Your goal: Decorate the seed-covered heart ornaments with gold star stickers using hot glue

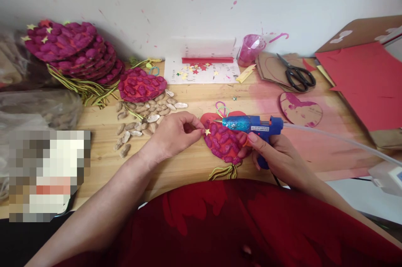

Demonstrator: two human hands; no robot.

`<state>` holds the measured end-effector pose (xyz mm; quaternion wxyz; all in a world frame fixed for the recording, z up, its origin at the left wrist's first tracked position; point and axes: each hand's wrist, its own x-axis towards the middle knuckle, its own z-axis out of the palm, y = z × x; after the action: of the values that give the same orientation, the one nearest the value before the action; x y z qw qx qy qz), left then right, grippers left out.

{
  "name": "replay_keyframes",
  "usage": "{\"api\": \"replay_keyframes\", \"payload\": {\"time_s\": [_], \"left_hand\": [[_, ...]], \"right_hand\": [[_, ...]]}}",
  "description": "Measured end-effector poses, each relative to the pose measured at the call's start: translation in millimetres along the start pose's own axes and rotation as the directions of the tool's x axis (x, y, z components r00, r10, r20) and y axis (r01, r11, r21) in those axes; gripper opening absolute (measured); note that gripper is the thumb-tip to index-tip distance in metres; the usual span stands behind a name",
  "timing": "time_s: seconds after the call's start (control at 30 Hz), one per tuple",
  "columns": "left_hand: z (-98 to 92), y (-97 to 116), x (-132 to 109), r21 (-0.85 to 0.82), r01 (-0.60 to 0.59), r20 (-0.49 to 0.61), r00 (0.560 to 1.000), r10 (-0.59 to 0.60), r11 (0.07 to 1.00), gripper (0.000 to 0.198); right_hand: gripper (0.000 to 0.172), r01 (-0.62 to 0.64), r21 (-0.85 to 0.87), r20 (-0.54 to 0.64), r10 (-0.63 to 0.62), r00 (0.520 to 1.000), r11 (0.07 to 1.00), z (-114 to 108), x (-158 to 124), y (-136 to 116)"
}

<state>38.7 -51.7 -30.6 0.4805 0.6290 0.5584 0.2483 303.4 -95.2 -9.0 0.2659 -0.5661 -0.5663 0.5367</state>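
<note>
A red heart (223, 143) covered with purple-painted peanut shells lies on the table in front of me, a yellow-green tassel (224, 171) at its lower tip and a looped cord at its top. My left hand (176, 135) pinches a small yellow star (207, 132) at the heart's left edge; whether the star touches the shells I cannot tell. In my right hand (276, 154) is a blue hot glue gun (251, 125), held level over the heart with its nozzle pointing left. A clear glue stick (339, 138) runs out of its back.
Loose peanut shells (157, 112) and another shell-covered heart (143, 85) lie to the left, near a stack of finished hearts (69, 49). Small stars (196, 70) rest on white paper at the back. Scissors (300, 76), a cardboard heart (300, 110) and red sheets (361, 83) are at right.
</note>
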Motion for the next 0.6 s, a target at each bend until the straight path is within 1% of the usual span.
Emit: {"api": "replay_keyframes", "payload": {"time_s": [0.1,0.2,0.33,0.47,0.6], "left_hand": [[0.3,0.5,-0.2,0.035,-0.005,-0.023,1.0,0.006,0.999,0.019],[-0.8,0.4,-0.2,0.052,-0.018,-0.017,1.0,0.018,0.998,0.021],[-1.9,0.2,1.0,0.01,-0.041,0.01,0.999,0.041,0.999,0.025],[-1.4,-2.0,1.3,-0.016,-0.039,0.026,0.999,0.04,0.999,0.029],[-0.9,-6.7,-0.5,0.036,-0.044,0.003,0.999,0.044,0.998,0.028]], "right_hand": [[0.049,-0.003,0.003,0.006,0.003,1.0,1.0,-0.4,0.4,1.3],[0.05,-0.006,0.008,0.009,0.006,1.0,1.0,-0.8,0.7,1.9],[0.052,-0.008,-0.002,0.018,0.008,1.0,1.0,-1.3,0.4,2.4],[0.052,-0.002,-0.006,0.015,0.002,1.0,1.0,-1.3,0.8,3.3],[0.051,0.003,0.002,0.01,-0.003,1.0,1.0,-1.3,2.3,4.8]]}}
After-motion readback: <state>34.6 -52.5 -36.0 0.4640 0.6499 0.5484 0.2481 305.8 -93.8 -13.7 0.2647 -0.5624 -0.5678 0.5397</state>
